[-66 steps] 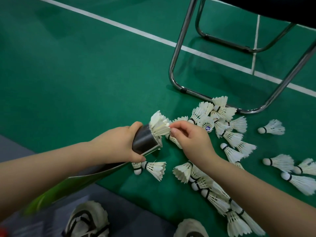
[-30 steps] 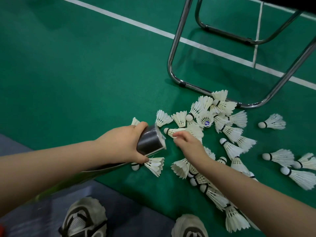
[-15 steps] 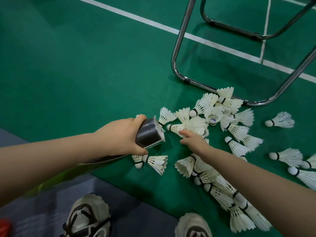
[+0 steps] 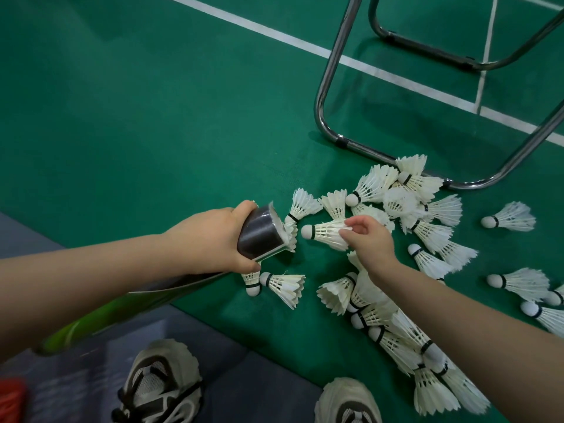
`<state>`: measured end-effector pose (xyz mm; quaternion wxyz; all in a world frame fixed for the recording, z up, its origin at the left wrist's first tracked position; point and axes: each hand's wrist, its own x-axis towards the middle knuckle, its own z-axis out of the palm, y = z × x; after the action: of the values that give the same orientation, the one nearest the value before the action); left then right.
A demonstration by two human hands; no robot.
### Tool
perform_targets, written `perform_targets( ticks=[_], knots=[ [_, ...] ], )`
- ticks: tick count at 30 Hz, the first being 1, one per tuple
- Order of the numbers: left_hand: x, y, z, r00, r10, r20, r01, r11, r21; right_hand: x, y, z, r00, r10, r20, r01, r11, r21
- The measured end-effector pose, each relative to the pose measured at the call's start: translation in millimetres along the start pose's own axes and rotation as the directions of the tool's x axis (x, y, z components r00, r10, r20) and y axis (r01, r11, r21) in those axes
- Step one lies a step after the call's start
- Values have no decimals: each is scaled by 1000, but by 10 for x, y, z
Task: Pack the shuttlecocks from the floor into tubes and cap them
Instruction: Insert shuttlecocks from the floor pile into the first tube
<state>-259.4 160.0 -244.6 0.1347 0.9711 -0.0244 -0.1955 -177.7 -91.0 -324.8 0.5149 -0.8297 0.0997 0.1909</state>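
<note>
My left hand (image 4: 213, 239) grips a long shuttlecock tube (image 4: 259, 236), dark grey near its open mouth and green toward its far end, held low and tilted with the mouth facing right. White feathers show at the mouth. My right hand (image 4: 366, 242) pinches a white shuttlecock (image 4: 326, 235) by its feather skirt, cork pointing left, a short gap from the tube's mouth. Several more white shuttlecocks (image 4: 427, 233) lie scattered on the green floor to the right, and a nested row of them (image 4: 396, 334) runs under my right forearm.
A chrome tubular chair frame (image 4: 332, 96) stands on the floor at upper right, just behind the pile. White court lines (image 4: 305, 44) cross the green floor. My two shoes (image 4: 158, 389) rest on a grey mat (image 4: 76, 377) at the bottom.
My right hand has picked one shuttlecock out of the pile and lifted it, cork first, toward the tube's mouth. The left hand keeps the tube in about the same place.
</note>
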Motion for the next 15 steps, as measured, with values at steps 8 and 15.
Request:
perform_targets(
  ticks=[8,15],
  knots=[
    [-10,-36,27,1000,-1,4,1,1000,-19,18,40,-12,998,-36,-55,31,996,-79],
    [-23,-50,22,1000,1,4,-1,1000,-25,18,23,0,998,0,-65,-5,998,-65]
  ],
)
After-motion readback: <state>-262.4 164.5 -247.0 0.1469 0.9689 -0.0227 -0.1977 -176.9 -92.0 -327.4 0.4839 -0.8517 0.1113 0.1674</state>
